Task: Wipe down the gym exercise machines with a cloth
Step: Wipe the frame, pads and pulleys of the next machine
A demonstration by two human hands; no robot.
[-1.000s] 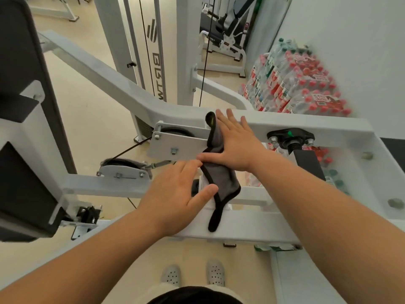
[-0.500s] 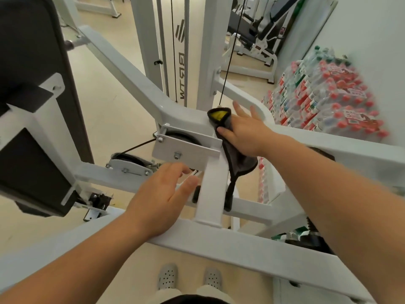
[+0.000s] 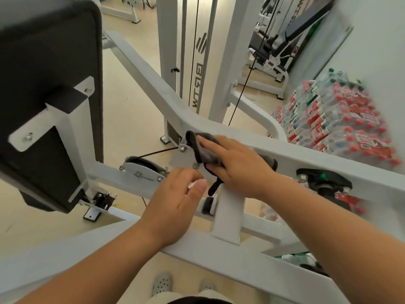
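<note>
The left hand (image 3: 175,200) hangs over the machine's lower white crossbar (image 3: 219,253) with its fingers loosely curled and thumb out, holding nothing. Its fingertips are close to a bolt on the pulley bracket (image 3: 182,157), but I cannot tell whether they touch. Far to its left stands the black back pad (image 3: 43,84) on its white mount, and between pad and hand sits a small cable pulley (image 3: 142,165).

Just right of and above the left hand lies the grey cloth (image 3: 201,148). It is draped over the bend of the upper white beam (image 3: 153,84) where the bracket hangs, and a dark-edged tail dangles below it. The right hand (image 3: 236,170) lies flat on the cloth, fingers straight, pressing it to the metal rather than gripping it.

The right hand therefore has the cloth, and the left is merely beside it. The beam's long axis runs from this bend up and left towards the pad, and the other way rightward past the black adjustment knob (image 3: 324,181). A wiping stroke would likely follow that line, with the bracket's bolts liable to snag the tail.

Stacked packs of bottled water (image 3: 339,123) stand by the wall at far right.
</note>
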